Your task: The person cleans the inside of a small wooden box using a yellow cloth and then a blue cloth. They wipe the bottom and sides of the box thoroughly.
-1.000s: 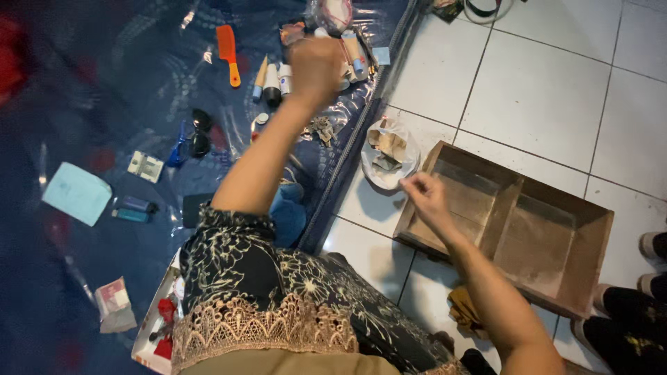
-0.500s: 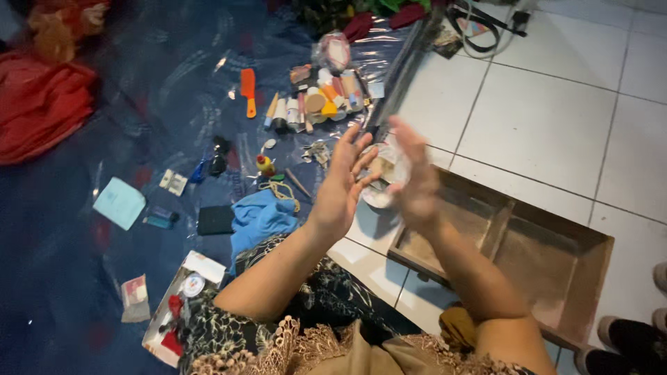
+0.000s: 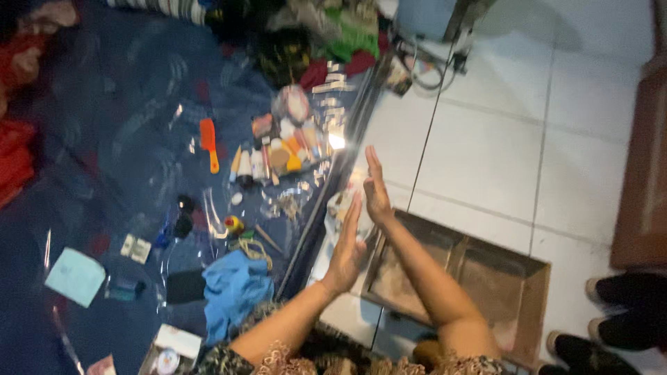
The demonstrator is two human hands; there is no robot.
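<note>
Single head-worn view, looking steeply down, close above the hands, blue mat left, tiled floor right

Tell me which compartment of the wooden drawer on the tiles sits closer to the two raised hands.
The left compartment of the wooden drawer, under the right forearm; the right compartment lies beyond the divider.

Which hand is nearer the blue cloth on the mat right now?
Left. The left hand is raised, open and empty, just right of the blue cloth, over the mat's edge. The right hand is farther away, up and right, above the wooden drawer.
</note>
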